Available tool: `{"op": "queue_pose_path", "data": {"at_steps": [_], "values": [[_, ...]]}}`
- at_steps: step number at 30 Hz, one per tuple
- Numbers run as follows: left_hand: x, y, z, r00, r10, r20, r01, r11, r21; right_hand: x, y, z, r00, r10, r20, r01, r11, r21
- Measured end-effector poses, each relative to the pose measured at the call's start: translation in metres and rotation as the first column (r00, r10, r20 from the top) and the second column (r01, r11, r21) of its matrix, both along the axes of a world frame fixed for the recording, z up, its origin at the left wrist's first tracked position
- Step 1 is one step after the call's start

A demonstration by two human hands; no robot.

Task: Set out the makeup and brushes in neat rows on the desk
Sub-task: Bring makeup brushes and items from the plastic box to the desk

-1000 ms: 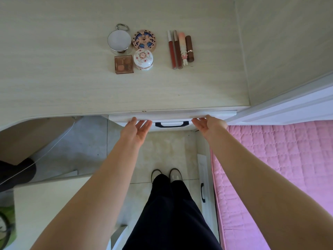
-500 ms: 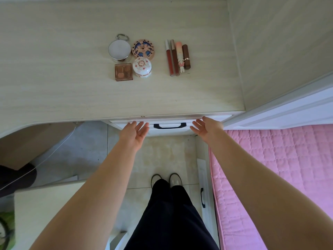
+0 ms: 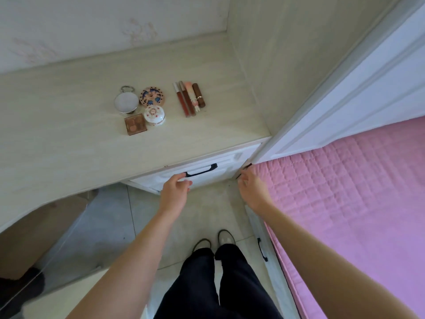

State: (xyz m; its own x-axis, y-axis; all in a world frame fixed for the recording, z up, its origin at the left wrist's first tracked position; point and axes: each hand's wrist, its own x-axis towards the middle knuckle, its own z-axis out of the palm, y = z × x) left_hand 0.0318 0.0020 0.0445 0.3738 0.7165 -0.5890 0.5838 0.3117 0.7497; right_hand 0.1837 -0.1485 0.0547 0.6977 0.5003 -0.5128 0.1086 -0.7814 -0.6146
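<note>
On the pale wooden desk (image 3: 69,139) the makeup lies in two groups. On the left are a round mirror compact (image 3: 126,102), a patterned round compact (image 3: 152,96), a white floral jar (image 3: 154,115) and a square brown palette (image 3: 135,124). To their right, two lip glosses (image 3: 184,101), a pink tube (image 3: 192,95) and a brown lipstick (image 3: 199,95) lie side by side. No brushes are in view. Below the desk edge, my left hand (image 3: 176,188) hovers with loosely curled fingers beside the left end of the drawer's black handle (image 3: 201,172), holding nothing. My right hand (image 3: 251,187) is relaxed at the white drawer's (image 3: 165,178) right corner.
A bed with a pink quilt (image 3: 345,192) fills the right side, with a white panel (image 3: 345,88) above it. A second black handle (image 3: 262,249) sits on the bed's side drawer. My legs and shoes (image 3: 213,242) stand on the tiled floor. A wall panel closes the desk's right side.
Both hands have come off the drawer front and dropped slightly; the left hand's fingers have curled. The drawer now sits pushed in under the desk. The view has pulled back and tilted.
</note>
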Motion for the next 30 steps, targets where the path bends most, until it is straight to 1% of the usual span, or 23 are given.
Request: {"op": "queue_pose_path", "data": {"at_steps": [2, 5, 6, 8, 11, 14, 16, 17, 18, 20, 22, 25, 27, 30], "values": [[-0.004, -0.014, 0.001, 0.97, -0.223, -0.099, 0.236, 0.961, 0.147, -0.017, -0.016, 0.006, 1.0, 0.0, 0.015, 0.0, 1.0, -0.005], [-0.01, -0.04, 0.0, 0.861, -0.48, -0.17, 0.509, 0.828, 0.236, -0.046, -0.039, 0.012, 0.999, -0.011, 0.05, 0.014, 0.998, -0.061], [-0.012, -0.048, 0.0, 0.812, -0.553, -0.188, 0.584, 0.771, 0.256, -0.056, -0.047, 0.013, 0.998, 0.001, 0.064, 0.004, 0.997, -0.08], [-0.014, -0.066, 0.002, 0.697, -0.671, -0.254, 0.716, 0.625, 0.312, -0.075, -0.064, 0.015, 0.996, 0.024, 0.091, -0.014, 0.994, -0.113], [-0.018, -0.094, 0.009, 0.549, -0.765, -0.335, 0.817, 0.408, 0.408, -0.105, -0.093, 0.02, 0.989, -0.009, 0.148, 0.033, 0.986, -0.161], [-0.023, -0.12, 0.017, 0.413, -0.832, -0.37, 0.844, 0.197, 0.499, -0.131, -0.121, 0.024, 0.965, -0.019, 0.26, 0.076, 0.975, -0.208], [-0.026, -0.135, 0.019, 0.313, -0.865, -0.391, 0.851, 0.073, 0.52, -0.146, -0.138, 0.025, 0.95, -0.051, 0.308, 0.125, 0.966, -0.228], [-0.026, -0.148, 0.021, 0.249, -0.876, -0.413, 0.85, -0.006, 0.526, -0.156, -0.15, 0.027, 0.942, -0.094, 0.321, 0.176, 0.955, -0.239], [-0.028, -0.156, 0.021, 0.204, -0.877, -0.435, 0.848, -0.064, 0.526, -0.165, -0.158, 0.028, 0.937, -0.115, 0.331, 0.206, 0.945, -0.254], [-0.031, -0.169, 0.022, 0.141, -0.877, -0.46, 0.842, -0.138, 0.521, -0.18, -0.171, 0.028, 0.932, -0.139, 0.335, 0.241, 0.927, -0.287], [-0.033, -0.193, 0.025, 0.048, -0.883, -0.466, 0.813, -0.237, 0.533, -0.199, -0.194, 0.029, 0.918, -0.206, 0.338, 0.315, 0.897, -0.31], [-0.037, -0.226, 0.033, -0.062, -0.88, -0.471, 0.715, -0.368, 0.594, -0.225, -0.225, 0.032, 0.885, -0.306, 0.352, 0.422, 0.847, -0.324], [-0.041, -0.251, 0.037, -0.126, -0.869, -0.478, 0.652, -0.435, 0.621, -0.244, -0.248, 0.034, 0.856, -0.38, 0.35, 0.491, 0.809, -0.323], [-0.051, -0.292, 0.044, -0.22, -0.84, -0.496, 0.587, -0.521, 0.62, -0.273, -0.284, 0.036, 0.807, -0.472, 0.356, 0.579, 0.749, -0.321]]}}
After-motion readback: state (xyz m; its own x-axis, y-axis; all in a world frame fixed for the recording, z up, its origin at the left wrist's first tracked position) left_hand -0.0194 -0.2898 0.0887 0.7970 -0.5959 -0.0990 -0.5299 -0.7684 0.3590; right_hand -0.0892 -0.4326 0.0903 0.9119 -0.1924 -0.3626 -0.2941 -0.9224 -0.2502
